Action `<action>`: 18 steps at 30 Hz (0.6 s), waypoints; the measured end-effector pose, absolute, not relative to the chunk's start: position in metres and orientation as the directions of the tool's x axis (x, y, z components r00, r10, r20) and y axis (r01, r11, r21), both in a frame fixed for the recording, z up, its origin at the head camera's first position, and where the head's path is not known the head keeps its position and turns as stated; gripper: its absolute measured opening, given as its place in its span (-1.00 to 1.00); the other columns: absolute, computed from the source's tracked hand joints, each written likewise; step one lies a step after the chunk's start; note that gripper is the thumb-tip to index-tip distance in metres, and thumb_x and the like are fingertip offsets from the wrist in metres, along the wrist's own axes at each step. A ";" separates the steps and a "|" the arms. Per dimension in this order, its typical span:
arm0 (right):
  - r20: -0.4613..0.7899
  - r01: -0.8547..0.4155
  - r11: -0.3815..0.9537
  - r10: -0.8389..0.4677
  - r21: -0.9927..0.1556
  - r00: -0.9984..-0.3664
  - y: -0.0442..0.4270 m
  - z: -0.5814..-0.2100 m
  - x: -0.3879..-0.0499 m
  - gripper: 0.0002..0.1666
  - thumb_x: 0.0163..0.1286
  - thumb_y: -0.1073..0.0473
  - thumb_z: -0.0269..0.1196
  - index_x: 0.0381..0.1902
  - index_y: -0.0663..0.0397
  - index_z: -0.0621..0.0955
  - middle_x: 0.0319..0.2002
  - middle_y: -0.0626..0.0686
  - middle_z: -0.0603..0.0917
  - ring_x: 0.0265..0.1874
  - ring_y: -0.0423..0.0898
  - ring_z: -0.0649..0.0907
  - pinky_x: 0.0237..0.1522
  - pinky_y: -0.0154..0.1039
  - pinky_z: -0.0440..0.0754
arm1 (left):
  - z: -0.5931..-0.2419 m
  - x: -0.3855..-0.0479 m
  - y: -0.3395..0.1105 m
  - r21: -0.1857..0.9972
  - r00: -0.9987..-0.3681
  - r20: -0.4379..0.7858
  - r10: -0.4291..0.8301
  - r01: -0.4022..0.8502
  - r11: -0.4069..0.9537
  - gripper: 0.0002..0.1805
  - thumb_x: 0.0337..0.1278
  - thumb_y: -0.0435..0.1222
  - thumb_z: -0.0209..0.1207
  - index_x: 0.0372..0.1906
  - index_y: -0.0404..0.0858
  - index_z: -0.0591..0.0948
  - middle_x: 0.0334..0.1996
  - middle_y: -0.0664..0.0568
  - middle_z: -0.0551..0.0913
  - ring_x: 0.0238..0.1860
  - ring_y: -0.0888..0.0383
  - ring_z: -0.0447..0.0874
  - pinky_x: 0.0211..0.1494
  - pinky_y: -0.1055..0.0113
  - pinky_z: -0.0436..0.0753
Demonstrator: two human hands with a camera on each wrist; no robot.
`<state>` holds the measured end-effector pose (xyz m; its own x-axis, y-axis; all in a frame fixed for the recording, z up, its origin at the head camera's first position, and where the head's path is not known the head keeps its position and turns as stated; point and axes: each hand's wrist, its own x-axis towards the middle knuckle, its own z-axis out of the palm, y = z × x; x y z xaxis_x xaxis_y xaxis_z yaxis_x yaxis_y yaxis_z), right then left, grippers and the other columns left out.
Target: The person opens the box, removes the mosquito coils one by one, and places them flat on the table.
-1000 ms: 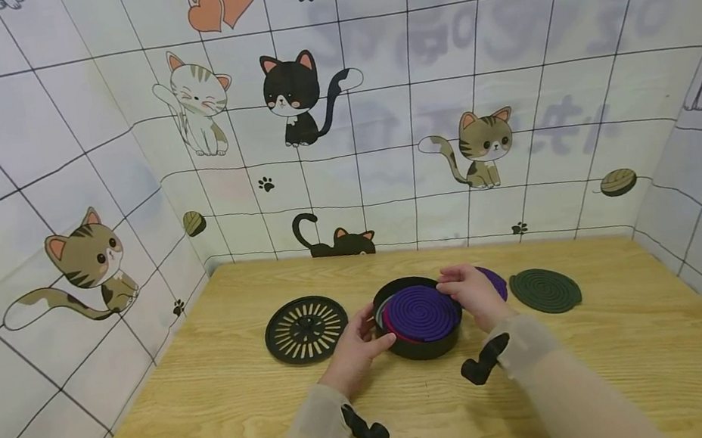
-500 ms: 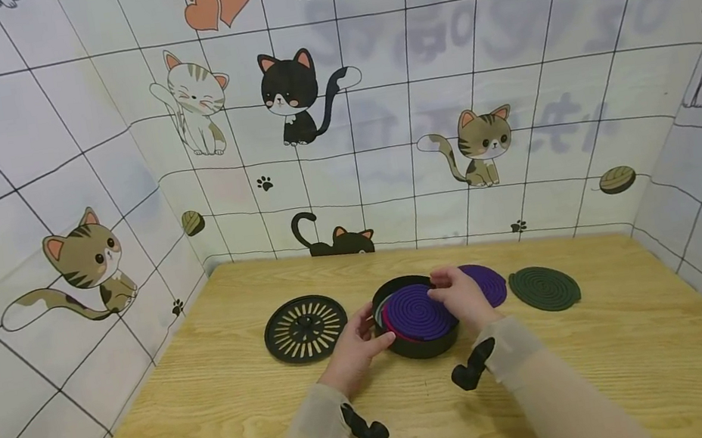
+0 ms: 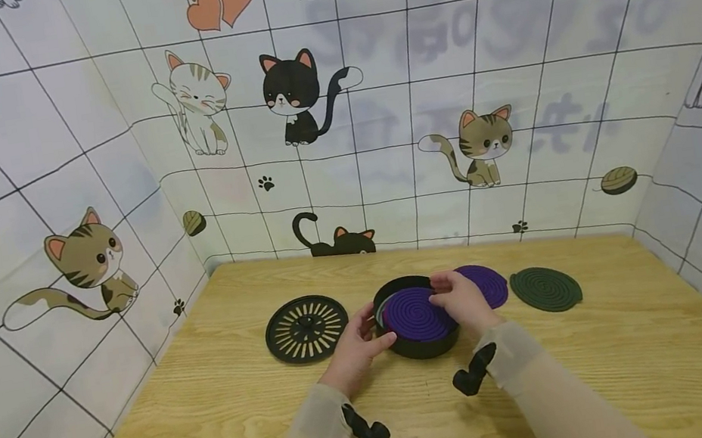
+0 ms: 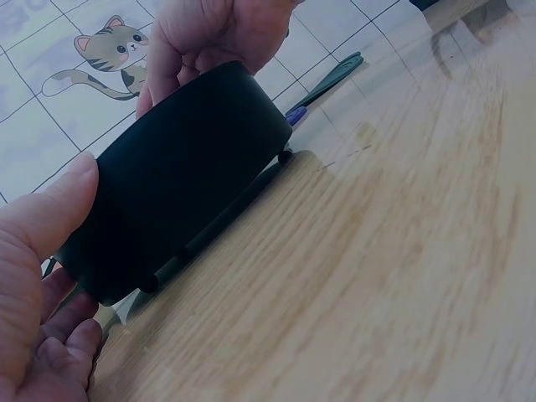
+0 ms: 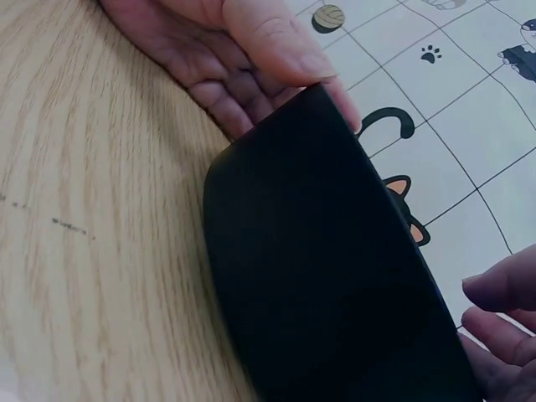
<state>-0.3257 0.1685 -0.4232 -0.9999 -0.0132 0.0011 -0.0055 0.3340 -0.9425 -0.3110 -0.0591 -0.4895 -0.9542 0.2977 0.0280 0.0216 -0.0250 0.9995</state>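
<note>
A round black mosquito coil holder (image 3: 423, 349) stands on the table and holds a stack of coils, a purple mosquito coil (image 3: 416, 313) on top. At its left side, my left hand (image 3: 352, 349) grips the wall, thumb in front and fingers behind; the left wrist view shows this thumb (image 4: 71, 201) on the black side. My right hand (image 3: 467, 300) reaches over the right rim, thumb and fingers apart, touching the purple coil's right edge. In the right wrist view the holder's wall (image 5: 318, 251) hides the coils.
Left of the holder lies a black slotted lid (image 3: 306, 329) with a knob. A second purple coil (image 3: 489, 285) lies partly behind my right hand, and a dark green coil (image 3: 546, 289) lies farther right. A cat-printed wall covering (image 3: 401, 188) borders the wooden table (image 3: 218, 424).
My right hand has moved left over the rim. The top purple coil has shifted slightly left, covering the pinkish edge that showed beneath it. My left hand has stayed in place.
</note>
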 end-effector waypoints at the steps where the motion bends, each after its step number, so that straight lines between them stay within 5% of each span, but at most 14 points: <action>1: 0.004 -0.008 0.331 -0.012 -0.944 -1.000 0.168 -0.423 -0.326 -0.45 0.36 0.40 0.14 0.29 0.36 0.34 0.25 0.34 0.40 0.25 0.20 0.39 0.25 0.07 0.38 | -0.490 -0.311 -0.059 0.999 -0.954 0.030 0.298 0.024 -0.024 -0.07 0.04 -0.14 0.39 0.48 -0.12 0.16 0.37 -0.10 0.30 0.39 -0.07 0.22 0.34 0.05 0.36; 18: 0.055 -0.046 0.209 0.036 -0.977 -0.998 0.168 -0.420 -0.328 -0.43 0.32 0.48 0.15 0.29 0.26 0.37 0.27 0.23 0.40 0.24 0.14 0.42 0.22 -0.01 0.43 | -0.487 -0.309 -0.059 0.999 -0.950 0.037 0.310 0.027 -0.036 -0.10 0.12 -0.24 0.34 0.50 -0.17 0.12 0.40 -0.16 0.24 0.41 -0.11 0.16 0.36 0.00 0.31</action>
<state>-0.3279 0.1679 -0.4196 -0.9978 0.0358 0.0552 -0.0465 0.2093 -0.9767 -0.3091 -0.0588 -0.4872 -0.9500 0.3100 0.0374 0.0275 -0.0362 0.9990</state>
